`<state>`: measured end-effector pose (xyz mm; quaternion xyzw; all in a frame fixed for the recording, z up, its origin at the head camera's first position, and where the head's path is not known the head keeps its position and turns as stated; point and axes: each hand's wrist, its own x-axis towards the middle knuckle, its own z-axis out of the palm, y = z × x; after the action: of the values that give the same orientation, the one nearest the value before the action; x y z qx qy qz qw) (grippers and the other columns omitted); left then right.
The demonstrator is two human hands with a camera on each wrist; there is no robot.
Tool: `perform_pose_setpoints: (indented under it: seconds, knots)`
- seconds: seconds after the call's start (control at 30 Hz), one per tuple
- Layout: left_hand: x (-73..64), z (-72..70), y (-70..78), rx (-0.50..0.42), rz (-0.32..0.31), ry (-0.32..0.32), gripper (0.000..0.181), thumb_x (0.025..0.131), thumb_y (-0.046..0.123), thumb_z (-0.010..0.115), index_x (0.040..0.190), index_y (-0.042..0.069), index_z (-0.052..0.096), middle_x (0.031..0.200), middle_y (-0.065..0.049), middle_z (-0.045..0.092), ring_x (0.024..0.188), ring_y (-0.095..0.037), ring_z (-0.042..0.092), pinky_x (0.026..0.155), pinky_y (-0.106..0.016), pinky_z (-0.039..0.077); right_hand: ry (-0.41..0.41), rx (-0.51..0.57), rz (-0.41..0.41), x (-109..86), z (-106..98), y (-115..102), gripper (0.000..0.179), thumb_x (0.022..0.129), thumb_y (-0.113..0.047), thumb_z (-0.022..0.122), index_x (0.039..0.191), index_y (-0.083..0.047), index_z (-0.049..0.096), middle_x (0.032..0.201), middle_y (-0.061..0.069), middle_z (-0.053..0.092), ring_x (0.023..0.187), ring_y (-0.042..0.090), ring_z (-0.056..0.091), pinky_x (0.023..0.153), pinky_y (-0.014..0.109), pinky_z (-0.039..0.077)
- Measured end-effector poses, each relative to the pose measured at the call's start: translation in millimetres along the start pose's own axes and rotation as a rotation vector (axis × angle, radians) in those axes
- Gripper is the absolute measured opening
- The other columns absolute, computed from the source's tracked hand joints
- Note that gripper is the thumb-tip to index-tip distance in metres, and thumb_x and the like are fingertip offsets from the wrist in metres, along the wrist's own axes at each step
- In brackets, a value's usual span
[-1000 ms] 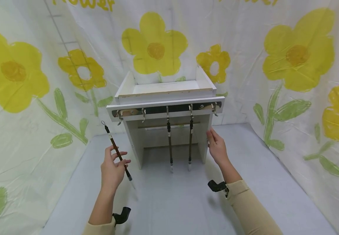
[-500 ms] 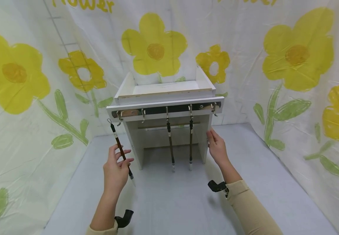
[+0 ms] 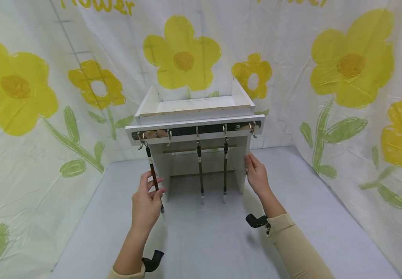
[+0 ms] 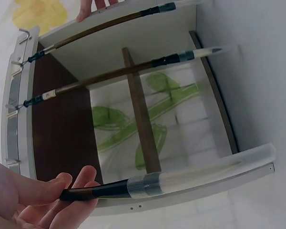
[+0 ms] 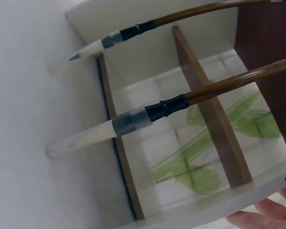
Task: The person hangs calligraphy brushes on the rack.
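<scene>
My left hand [image 3: 147, 205] pinches a calligraphy brush [image 3: 153, 172] by its brown handle, tip down. The brush's cord loop is right at the leftmost hook [image 3: 140, 140] of the white rack [image 3: 197, 112]. In the left wrist view, a clear cap covers the bristles of the held brush [image 4: 148, 185]. Two more brushes hang from hooks further right, a middle brush [image 3: 200, 170] and a right-hand brush [image 3: 225, 170]. My right hand [image 3: 258, 176] holds the front edge of the rack's right side panel; its fingers [image 5: 271, 210] lie along the panel's outer face.
An open tray [image 3: 195, 104] forms the rack's top. The second hook [image 3: 169, 137] and the far-right hook [image 3: 253, 130] carry nothing. A wooden crossbar [image 4: 140, 109] runs behind the brushes. The rack stands on a pale table [image 3: 201, 240] before a flowered curtain [image 3: 183, 50].
My left hand has moved right and a little inward, bringing the brush's loop from left of the rack up to the leftmost hook. The right hand has stayed at the panel.
</scene>
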<state>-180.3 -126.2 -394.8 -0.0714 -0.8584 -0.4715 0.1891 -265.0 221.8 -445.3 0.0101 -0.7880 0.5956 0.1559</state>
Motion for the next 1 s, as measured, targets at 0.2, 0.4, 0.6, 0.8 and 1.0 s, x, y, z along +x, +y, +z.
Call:
perform_pose_setpoints:
  seconds: [0.2, 0.4, 0.6, 0.8, 1.0]
  knots:
    - [-4.3, 9.2, 1.4, -0.002, 0.027, -0.039, 0.057, 0.092, -0.015, 0.061, 0.141, 0.013, 0.046, 0.128, -0.013, 0.069, 0.091, -0.03, 0.076, 0.064, -0.027, 0.057, 0.018, -0.006, -0.029, 2.3, 0.5, 13.4, 0.069, 0.103, -0.059, 0.041, 0.157, -0.016, 0.037, 0.159, 0.013, 0.04, 0.139, 0.037, 0.048, 0.099, 0.056, 0.052]
    - [-6.0, 15.5, 3.2, 0.009, -0.003, -0.085, 0.056, 0.093, -0.014, 0.061, 0.14, 0.013, 0.046, 0.13, -0.013, 0.068, 0.093, -0.03, 0.076, 0.065, -0.027, 0.057, 0.018, -0.001, -0.019, 1.9, 0.3, 12.9, 0.071, 0.102, -0.061, 0.042, 0.157, -0.017, 0.037, 0.158, 0.012, 0.041, 0.139, 0.036, 0.048, 0.099, 0.053, 0.053]
    - [-6.1, 19.7, 2.5, 0.009, -0.018, -0.103, 0.058, 0.092, -0.015, 0.061, 0.141, 0.014, 0.046, 0.13, -0.011, 0.069, 0.095, -0.029, 0.076, 0.065, -0.025, 0.057, 0.018, 0.001, -0.032, 2.4, 1.3, 13.0, 0.069, 0.103, -0.059, 0.042, 0.157, -0.016, 0.037, 0.159, 0.011, 0.039, 0.139, 0.036, 0.047, 0.099, 0.053, 0.053]
    - [-3.9, 22.3, -0.1, 0.019, -0.016, -0.127, 0.06, 0.092, -0.015, 0.061, 0.143, 0.012, 0.044, 0.129, -0.011, 0.07, 0.096, -0.031, 0.075, 0.063, -0.025, 0.056, 0.016, 0.001, -0.021, 2.5, 1.3, 9.7, 0.064, 0.106, -0.053, 0.042, 0.157, -0.015, 0.036, 0.16, 0.01, 0.038, 0.141, 0.034, 0.046, 0.1, 0.053, 0.053]
    - [0.3, 24.2, -2.3, 0.019, -0.03, -0.136, 0.06, 0.092, -0.015, 0.059, 0.144, 0.011, 0.044, 0.127, -0.013, 0.07, 0.094, -0.03, 0.076, 0.066, -0.026, 0.058, -0.012, 0.015, 0.03, 0.7, -0.6, 0.1, 0.057, 0.109, -0.04, 0.041, 0.158, -0.011, 0.033, 0.161, 0.013, 0.034, 0.143, 0.036, 0.043, 0.104, 0.055, 0.049]
